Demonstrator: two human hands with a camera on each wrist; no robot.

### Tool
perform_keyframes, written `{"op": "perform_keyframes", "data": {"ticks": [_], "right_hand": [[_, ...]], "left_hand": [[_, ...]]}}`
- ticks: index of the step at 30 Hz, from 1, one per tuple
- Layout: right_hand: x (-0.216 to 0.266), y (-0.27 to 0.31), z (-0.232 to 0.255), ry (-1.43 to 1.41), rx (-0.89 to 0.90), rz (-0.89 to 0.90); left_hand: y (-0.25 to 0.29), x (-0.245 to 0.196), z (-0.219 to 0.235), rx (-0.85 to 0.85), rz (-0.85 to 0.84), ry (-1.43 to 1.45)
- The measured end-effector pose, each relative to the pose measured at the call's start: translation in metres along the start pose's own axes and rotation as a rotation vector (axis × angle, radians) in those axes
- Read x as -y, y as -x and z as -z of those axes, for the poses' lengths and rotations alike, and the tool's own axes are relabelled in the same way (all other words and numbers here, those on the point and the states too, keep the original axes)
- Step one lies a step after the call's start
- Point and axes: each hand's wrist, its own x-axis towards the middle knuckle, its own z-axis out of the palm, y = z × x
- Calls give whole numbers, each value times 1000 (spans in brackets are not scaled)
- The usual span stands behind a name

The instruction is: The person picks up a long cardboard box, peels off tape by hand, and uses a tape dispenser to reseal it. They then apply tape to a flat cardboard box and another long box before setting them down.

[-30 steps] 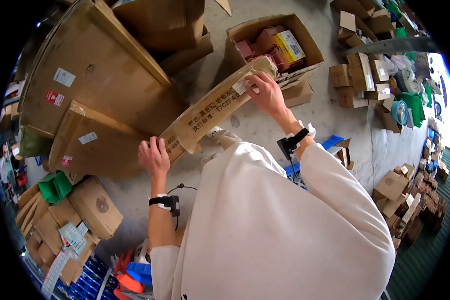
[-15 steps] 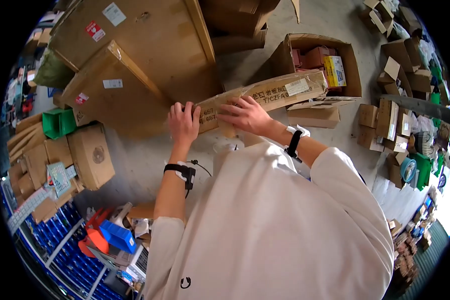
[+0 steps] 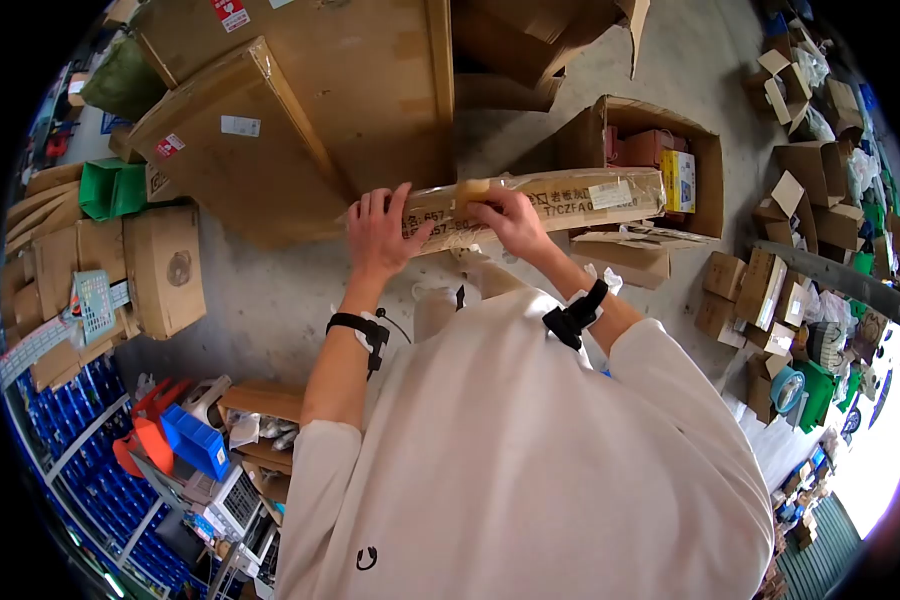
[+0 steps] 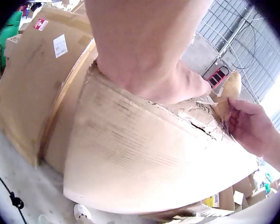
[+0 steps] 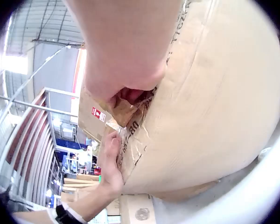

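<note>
The left hand rests, fingers spread, on the left end of the printed carton's narrow edge; the right hand pinches brown tape farther along. The carton's right end lies near an open box.

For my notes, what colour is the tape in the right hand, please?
The tape is tan, seen best in the left wrist view.

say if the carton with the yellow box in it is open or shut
Open: reddish packages and the yellow box show inside the carton from above.
</note>
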Motion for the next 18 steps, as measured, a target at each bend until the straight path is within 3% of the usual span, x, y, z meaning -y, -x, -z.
{"op": "perform_keyframes", "data": {"ticks": [7, 8, 11, 14, 18], "right_hand": [[-10, -4, 10, -498, 59, -107], [-13, -5, 13, -496, 95, -138], [-17, -10, 13, -418, 78, -79], [-27, -19, 15, -303, 116, -65], [-33, -29, 12, -175, 104, -17]], "left_hand": [[-5, 0, 1, 70, -66, 14], [-4, 1, 0, 87, -60, 27], [-9, -6, 7, -146, -143, -64], [-8, -9, 9, -255, -264, -151], [-15, -12, 1, -280, -355, -259]]}}
